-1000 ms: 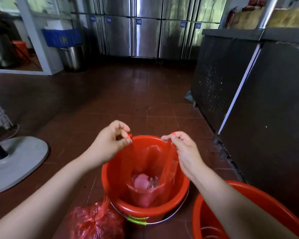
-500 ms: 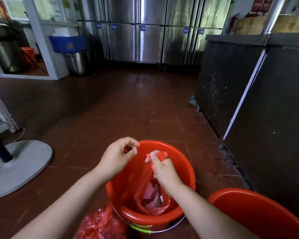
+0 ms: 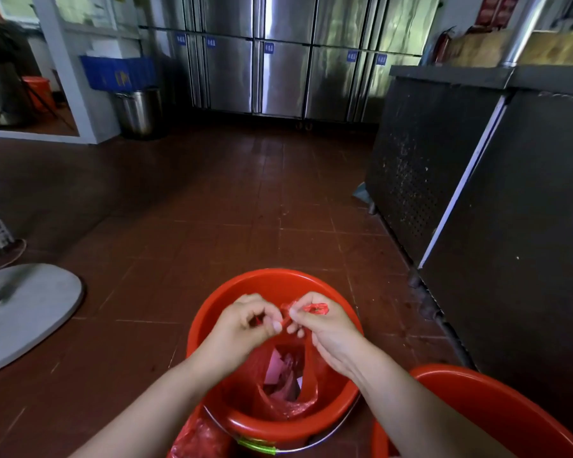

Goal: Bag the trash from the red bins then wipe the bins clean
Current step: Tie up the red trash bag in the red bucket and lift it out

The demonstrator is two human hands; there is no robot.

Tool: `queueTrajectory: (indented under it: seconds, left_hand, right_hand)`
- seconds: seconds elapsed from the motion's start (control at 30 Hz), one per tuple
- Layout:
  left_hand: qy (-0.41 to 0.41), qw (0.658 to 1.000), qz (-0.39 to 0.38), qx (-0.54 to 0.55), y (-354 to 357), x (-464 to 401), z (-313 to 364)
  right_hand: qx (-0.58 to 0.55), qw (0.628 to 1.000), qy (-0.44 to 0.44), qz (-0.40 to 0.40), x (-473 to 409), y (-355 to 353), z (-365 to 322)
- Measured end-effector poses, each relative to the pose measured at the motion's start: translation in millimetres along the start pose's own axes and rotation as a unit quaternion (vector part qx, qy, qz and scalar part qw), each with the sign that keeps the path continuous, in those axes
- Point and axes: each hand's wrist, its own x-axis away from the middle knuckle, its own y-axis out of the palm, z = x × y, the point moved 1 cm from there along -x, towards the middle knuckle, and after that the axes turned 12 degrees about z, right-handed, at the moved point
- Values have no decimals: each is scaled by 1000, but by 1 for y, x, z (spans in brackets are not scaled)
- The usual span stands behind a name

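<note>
Second red bin (image 3: pixel 497 414) and counter (image 3: pixel 510 200) crowd the right side.

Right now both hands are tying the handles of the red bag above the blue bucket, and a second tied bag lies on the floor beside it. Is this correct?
Not quite: the bucket is red, not blue, as the head view shows. The rest holds: the left hand and right hand pinch the handles of the red bag together above it, and a second red bag lies on the floor beside it.

Nothing is legible: small blue labels (image 3: pixel 268 47) on the steel cabinet doors (image 3: pixel 282 81), far beyond the hands, carry white characters too blurred to read.
</note>
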Motion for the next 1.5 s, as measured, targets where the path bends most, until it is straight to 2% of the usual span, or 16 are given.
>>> queueTrajectory:
  seconds: [0.17, 0.3, 0.33, 0.4, 0.47, 0.63, 0.73, 1.0, 1.07, 1.13, 1.2, 1.23, 1.27, 1.33, 1.37, 1.5]
  left_hand:
    - [-54, 995, -44, -76, 7, -2, -9]
    - [-128, 975, -180, -21, 20, -10, -12]
    - [-164, 968, -188, 6, 22, -9, -12]
    - [-236, 957, -156, 70, 27, -4, -13]
    - [-287, 943, -120, 120, 34, 2, -17]
    - [-430, 872, -13, 233, 54, 6, -14]
    - [-430, 843, 37, 322, 63, -1, -6]
    - [-473, 763, 195, 394, 39, -22, -24]
    - [-500, 723, 252, 403, 19, -25, -41]
    - [-508, 707, 283, 401, 11, -22, -54]
    - [-498, 709, 289, 407, 14, -19, -62]
    - [-486, 718, 278, 414, 17, -18, -62]
    - [-474, 728, 261, 421, 21, -19, -62]
    - [-457, 749, 224, 423, 25, -23, -56]
    - [-450, 763, 210, 415, 24, -26, -51]
    - [-402, 835, 149, 346, -1, -41, -29]
  right_hand:
    - [65, 997, -28, -30, -2, -10, -4]
    - [224, 961, -159, -5, -5, -15, -11]
    - [292, 928, -230, 4, -6, -18, -11]
    - [427, 804, -413, 22, -4, -24, -10]
    - [462, 722, -514, 37, 2, -27, -2]
    - [418, 734, -514, 150, 6, -25, 17]
    - [446, 710, -513, 182, 8, -25, 16]
    - [638, 617, -447, 107, 5, -49, 23]
    - [675, 628, -382, 64, 5, -63, 29]
    - [667, 683, -298, 25, 2, -69, 31]
    - [497, 849, -172, 52, 1, -60, 30]
    - [328, 935, -93, 97, 0, -49, 26]
    - [133, 980, -3, 148, -4, -37, 20]
    - [-160, 961, 135, 180, -10, -16, 14]
    - [-211, 945, 171, 180, -12, -10, 12]
    - [-183, 955, 170, 161, -11, 0, -9]
